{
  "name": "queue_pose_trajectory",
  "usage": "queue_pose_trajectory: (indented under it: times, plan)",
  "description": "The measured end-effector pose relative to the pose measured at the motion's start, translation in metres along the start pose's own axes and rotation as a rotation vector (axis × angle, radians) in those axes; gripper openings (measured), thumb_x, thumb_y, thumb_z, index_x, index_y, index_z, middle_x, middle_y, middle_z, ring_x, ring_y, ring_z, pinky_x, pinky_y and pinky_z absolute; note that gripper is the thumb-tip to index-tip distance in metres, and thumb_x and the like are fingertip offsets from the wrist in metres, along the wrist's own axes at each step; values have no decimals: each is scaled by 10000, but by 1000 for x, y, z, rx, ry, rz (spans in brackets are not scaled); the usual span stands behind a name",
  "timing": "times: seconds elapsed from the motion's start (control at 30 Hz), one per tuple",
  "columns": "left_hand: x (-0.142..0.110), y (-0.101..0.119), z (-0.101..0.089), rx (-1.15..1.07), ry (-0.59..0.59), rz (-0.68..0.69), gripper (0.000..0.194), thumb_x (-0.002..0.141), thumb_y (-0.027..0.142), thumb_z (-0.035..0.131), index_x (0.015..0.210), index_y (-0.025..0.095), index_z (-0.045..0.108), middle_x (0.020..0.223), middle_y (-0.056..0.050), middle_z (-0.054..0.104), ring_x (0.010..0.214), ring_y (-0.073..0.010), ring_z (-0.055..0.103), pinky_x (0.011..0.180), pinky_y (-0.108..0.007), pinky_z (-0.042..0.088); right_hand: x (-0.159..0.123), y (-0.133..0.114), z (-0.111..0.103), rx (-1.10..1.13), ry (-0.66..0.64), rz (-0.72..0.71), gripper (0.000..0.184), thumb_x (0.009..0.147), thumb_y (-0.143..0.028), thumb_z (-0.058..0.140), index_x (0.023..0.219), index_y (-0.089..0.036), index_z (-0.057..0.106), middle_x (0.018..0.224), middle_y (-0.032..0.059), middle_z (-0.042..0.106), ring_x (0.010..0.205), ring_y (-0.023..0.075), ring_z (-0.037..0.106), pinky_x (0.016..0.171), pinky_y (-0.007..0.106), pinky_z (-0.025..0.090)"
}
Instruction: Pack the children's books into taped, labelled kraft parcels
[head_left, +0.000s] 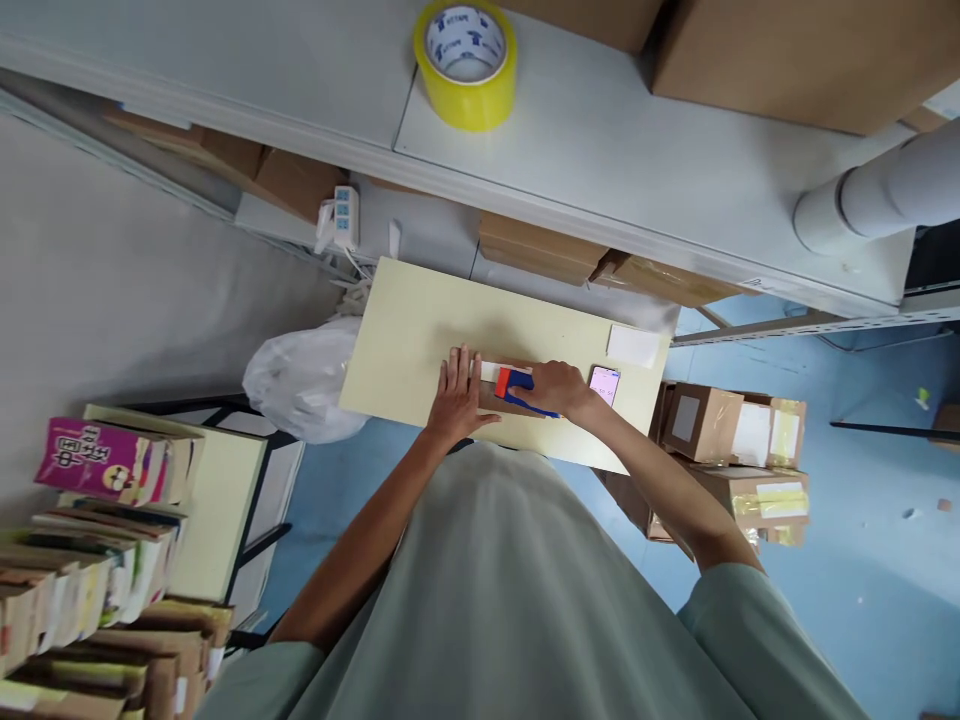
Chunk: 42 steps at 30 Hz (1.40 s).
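Note:
On the pale yellow tabletop (pixel 409 330) lies a flat brown cardboard piece (pixel 499 398) with a white strip (pixel 491 371) along its far side. My left hand (pixel 455 395) presses on the cardboard's left end, fingers outstretched and thumb spread out to the right. Closed around a blue tool with a red end (pixel 504 382), my right hand (pixel 556 388) is over the cardboard's right part. The hand covers much of the tool, so its exact kind is unclear. A phone (pixel 604 384) with a lit screen lies just right of my right hand.
A white paper (pixel 632 345) lies at the table's right end. Above the far side runs a grey shelf (pixel 600 170) with a yellow tape roll (pixel 466 65). A white plastic bag (pixel 304 380) hangs at left, books (pixel 105 460) beyond it. Cardboard boxes (pixel 739 430) are stacked at right.

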<state>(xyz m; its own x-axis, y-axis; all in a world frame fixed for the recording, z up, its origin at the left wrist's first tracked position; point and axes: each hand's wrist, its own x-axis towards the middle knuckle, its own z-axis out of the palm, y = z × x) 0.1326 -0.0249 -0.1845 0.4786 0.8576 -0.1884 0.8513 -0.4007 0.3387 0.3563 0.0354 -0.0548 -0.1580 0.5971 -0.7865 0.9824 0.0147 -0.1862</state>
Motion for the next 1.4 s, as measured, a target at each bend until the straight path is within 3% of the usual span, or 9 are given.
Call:
queue_pose_trajectory:
  times: [0.3,0.4,0.53,0.67,0.77,0.93,1.4]
  plan:
    - [2,0,3,6,-15,5,1249,914,699,726,1735,-16,114,1778,-370,-8,1678,-478,-87,1324,-713,96,-18,30,-6,104,0,-139,559,1036,-658,565,1303,-202,748,1212,152,809,1122,335,768,852,340,566]
    - [3,2,3,21,-25,7,1235,918,682,732,1727,-32,132,1772,-384,7,1678,-483,-87,1327,-707,96,-37,59,-8,125,-18,-107,609,1006,-710,602,1218,-166,774,1068,162,829,1014,328,789,788,326,563]
    - [3,3,1,15,-35,11,1249,910,697,735,1727,-29,131,1773,-387,10,1677,-494,-86,1319,-724,89,-69,116,-9,203,-164,-24,735,981,-820,555,903,-129,793,780,146,800,745,264,783,691,304,551]
    - [4,5,0,-6,-35,7,1269,887,720,750,1727,-19,152,1776,-384,28,1679,-493,-80,1322,-725,84,-87,152,-3,244,-196,27,715,991,-816,547,883,-150,786,762,122,799,692,240,768,689,302,548]
    - [6,6,0,-26,-30,-4,1297,861,736,770,1728,-10,160,1776,-385,38,1679,-500,-66,1321,-730,89,-79,148,9,120,-101,94,616,1006,-720,621,963,-131,797,881,170,815,840,296,794,757,333,560]
    - [7,7,0,-24,-48,-16,1356,823,779,779,1736,6,140,1775,-387,33,1674,-518,-55,1309,-751,106,-51,122,32,-7,17,167,528,1028,-572,664,1227,-92,762,1203,246,783,1140,368,758,890,374,576]
    - [6,3,6,12,-14,16,1294,876,768,729,1717,-40,169,1763,-406,-3,1673,-510,-73,1313,-727,119,-23,62,79,28,141,240,317,1056,-347,610,1080,-84,785,1019,244,790,1005,319,776,795,353,543]
